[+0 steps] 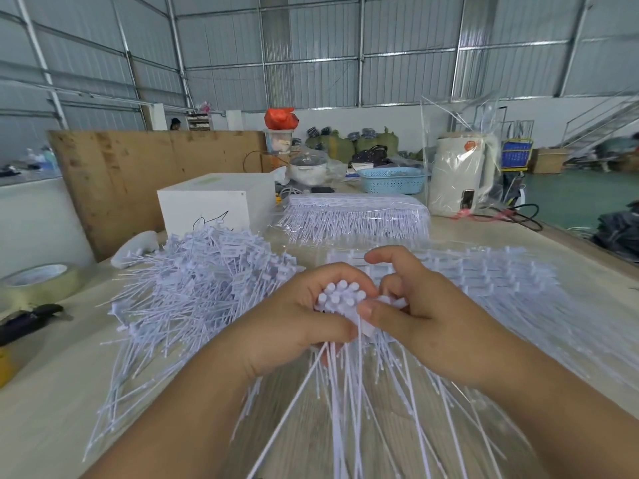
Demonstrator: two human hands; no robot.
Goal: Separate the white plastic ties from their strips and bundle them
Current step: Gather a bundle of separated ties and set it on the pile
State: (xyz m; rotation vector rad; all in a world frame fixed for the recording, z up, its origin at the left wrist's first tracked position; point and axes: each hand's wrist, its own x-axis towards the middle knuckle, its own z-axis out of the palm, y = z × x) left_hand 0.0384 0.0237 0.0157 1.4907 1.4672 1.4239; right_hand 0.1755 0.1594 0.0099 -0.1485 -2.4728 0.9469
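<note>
My left hand [304, 316] grips a bundle of thin white plastic ties [340, 299], fingers curled round it. My right hand [411, 302] pinches its heads, thumb against them.

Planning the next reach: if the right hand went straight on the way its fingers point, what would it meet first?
Probably the bundle of ties held by the left hand; the right hand points left and already touches it.

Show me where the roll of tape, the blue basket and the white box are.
roll of tape [38, 284], head view, on its top edge.
blue basket [392, 181], head view, on its front wall.
white box [204, 210], head view, on its front face.
</note>
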